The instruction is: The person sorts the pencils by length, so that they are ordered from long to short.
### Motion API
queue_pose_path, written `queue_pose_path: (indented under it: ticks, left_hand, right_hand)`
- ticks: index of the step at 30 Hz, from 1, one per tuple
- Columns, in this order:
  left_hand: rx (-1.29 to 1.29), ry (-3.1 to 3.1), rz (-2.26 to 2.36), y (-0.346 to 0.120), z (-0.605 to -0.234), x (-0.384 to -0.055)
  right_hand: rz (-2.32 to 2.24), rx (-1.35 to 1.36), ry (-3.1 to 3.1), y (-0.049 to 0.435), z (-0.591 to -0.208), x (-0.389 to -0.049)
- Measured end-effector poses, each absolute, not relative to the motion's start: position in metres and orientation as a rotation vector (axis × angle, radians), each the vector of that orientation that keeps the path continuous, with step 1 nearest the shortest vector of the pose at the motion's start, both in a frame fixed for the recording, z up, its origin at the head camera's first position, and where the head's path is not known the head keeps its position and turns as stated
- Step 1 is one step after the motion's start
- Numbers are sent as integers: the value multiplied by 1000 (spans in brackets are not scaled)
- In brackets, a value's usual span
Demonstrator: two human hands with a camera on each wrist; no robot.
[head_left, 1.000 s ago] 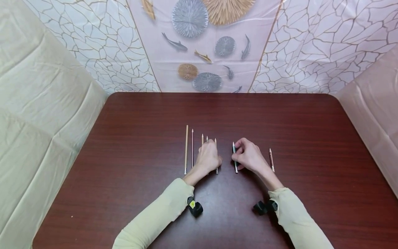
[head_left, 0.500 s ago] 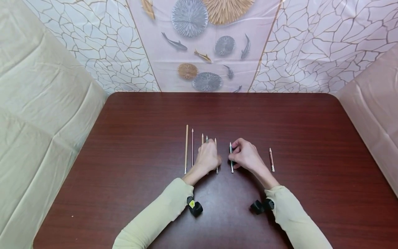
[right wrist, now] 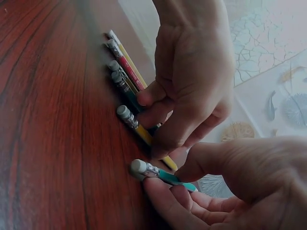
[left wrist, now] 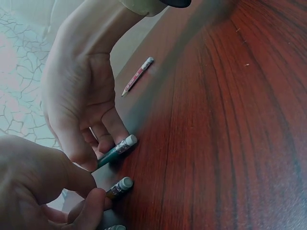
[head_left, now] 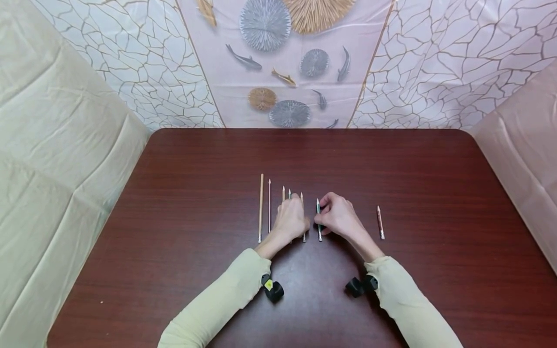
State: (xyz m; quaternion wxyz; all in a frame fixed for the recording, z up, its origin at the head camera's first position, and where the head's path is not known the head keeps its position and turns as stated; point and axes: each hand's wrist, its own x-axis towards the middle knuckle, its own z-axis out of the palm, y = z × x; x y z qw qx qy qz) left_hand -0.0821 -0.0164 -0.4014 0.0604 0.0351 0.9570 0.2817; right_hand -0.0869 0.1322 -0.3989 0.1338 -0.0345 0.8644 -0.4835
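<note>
My right hand [head_left: 341, 216] pinches a green pencil [right wrist: 166, 177] between thumb and fingers, its white eraser end pointing toward me in the head view. Just left of it, my left hand [head_left: 290, 217] bends over the row of pencils. In the right wrist view the left thumb and fingers pinch a yellow pencil [right wrist: 143, 134], whose eraser end sticks out. A dark green pencil [right wrist: 125, 89] lies beside the left fingers, partly covered. The green pencil stands a small gap to the right of the yellow one, roughly parallel to it.
Left of the left hand lie a long yellow pencil [head_left: 261, 208] and a thin red pencil [head_left: 270, 205]. A short red-patterned pencil [head_left: 380, 223] lies apart on the right. All rest on a dark reddish wooden table [head_left: 196, 193], with cloth hangings [head_left: 143, 63] behind.
My right hand has slid left with the green pencil, bringing it nearer the yellow pencil. The left hand has stayed in place.
</note>
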Motion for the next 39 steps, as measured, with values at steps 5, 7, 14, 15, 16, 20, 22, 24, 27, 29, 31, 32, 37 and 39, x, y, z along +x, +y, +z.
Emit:
queue_pose_path:
  ticks: [5, 7, 14, 15, 16, 20, 22, 24, 27, 29, 31, 32, 37, 39]
  left_hand:
    - [103, 2901, 835, -16, -402, -83]
    - [102, 2906, 829, -16, -402, -83]
    - [110, 2912, 827, -16, -402, -82]
    - [110, 2912, 828, -16, -402, -82]
    - [110, 2911, 827, -16, -402, -82]
    - [96, 2902, 842, -16, -401, -82]
    - [97, 2902, 847, -16, -401, -81]
    - [100, 2899, 860, -16, -402, -81]
    - [114, 2905, 865, -17, -402, -81]
    - [119, 2908, 865, -17, -402, -81]
    - [116, 2910, 862, -16, -402, -81]
    - [112, 2910, 860, -16, -402, -81]
    - [94, 2904, 858, -16, -402, -81]
    - [94, 2907, 856, -16, -402, -80]
  right_hand:
    - [-1395, -85, 2494, 130, -398, -88]
    - [-1384, -75, 2493, 128, -398, -89]
    - [-1359, -69, 2504, 126, -398, -89]
    - [-1351, -73, 2510, 126, -398, -89]
    - [-1340, -76, 2519, 125, -398, -89]
    - [-1299, -84, 2549, 124, -398, -89]
    - [-1292, -81, 2555, 123, -398, -89]
    - [-1286, -80, 2560, 122, -398, -89]
    - [-1274, -78, 2566, 122, -397, -89]
    - [-1256, -80, 2573, 121, -397, -89]
    - [-1233, -87, 2583, 121, -397, -89]
    - [-1223, -91, 2588, 121, -397, -89]
    - [-1197, -94, 2601, 121, -397, -90]
    - [-1191, -94, 2604, 121, -398, -90]
